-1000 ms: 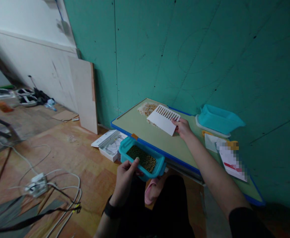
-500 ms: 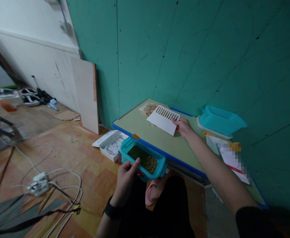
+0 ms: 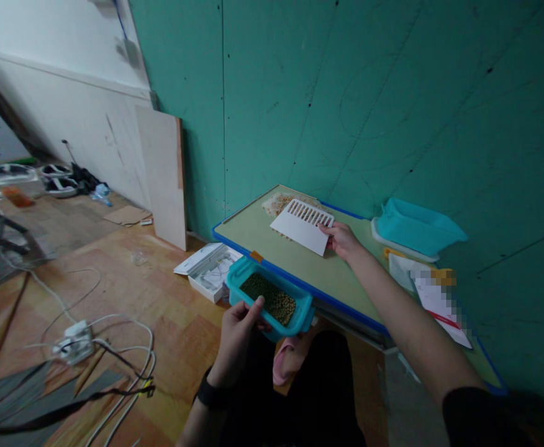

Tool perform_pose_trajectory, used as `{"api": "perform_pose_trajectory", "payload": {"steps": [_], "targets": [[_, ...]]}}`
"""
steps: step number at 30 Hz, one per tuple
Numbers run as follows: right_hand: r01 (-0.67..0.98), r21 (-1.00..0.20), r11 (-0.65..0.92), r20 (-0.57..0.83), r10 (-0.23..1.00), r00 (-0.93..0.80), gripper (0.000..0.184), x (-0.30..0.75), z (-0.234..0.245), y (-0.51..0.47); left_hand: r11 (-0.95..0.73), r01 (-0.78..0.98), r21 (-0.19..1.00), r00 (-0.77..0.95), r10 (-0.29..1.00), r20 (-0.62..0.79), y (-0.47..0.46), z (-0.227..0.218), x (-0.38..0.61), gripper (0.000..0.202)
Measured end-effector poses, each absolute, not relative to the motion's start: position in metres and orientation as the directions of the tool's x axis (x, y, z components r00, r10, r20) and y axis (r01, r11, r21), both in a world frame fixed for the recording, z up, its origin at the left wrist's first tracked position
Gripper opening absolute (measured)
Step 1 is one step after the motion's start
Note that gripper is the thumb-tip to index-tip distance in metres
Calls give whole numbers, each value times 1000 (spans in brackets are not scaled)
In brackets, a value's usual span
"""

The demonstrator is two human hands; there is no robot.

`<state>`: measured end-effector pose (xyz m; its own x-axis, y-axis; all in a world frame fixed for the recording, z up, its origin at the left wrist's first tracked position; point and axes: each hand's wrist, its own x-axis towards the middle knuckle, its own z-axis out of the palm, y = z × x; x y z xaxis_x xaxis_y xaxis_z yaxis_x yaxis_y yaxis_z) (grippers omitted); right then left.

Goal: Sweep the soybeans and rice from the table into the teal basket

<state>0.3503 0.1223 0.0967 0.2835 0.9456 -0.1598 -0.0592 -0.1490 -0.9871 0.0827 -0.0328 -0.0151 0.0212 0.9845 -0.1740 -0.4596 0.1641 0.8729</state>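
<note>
My left hand [image 3: 237, 332] grips the near rim of a teal plastic box [image 3: 269, 298] filled with small green beans, held just below the table's front edge. My right hand [image 3: 341, 239] pinches the near corner of a white slotted card [image 3: 302, 225], tilted over the table. Behind the card, a pile of pale yellow beans [image 3: 279, 202] lies at the far left corner of the green table [image 3: 272, 248] with its blue rim.
A teal lid or tray [image 3: 416, 226] and papers [image 3: 433, 292] lie on the table's right side. An open white box [image 3: 207, 270] sits on the wooden floor by the table. A power strip with cables [image 3: 74, 341] lies at left. A board [image 3: 163, 177] leans on the wall.
The white card has shifted slightly left and away over the yellow beans. The view has drifted a little; my left hand and the teal box stay about where they were.
</note>
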Motion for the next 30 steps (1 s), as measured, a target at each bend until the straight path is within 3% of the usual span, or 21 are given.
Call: {"api": "perform_pose_trajectory", "payload": {"steps": [30], "targets": [[-80,-980,-184,-197,958,210,17,343,97,110,149,-421,894,-28,984,-177,-33,-14,80,54]]}}
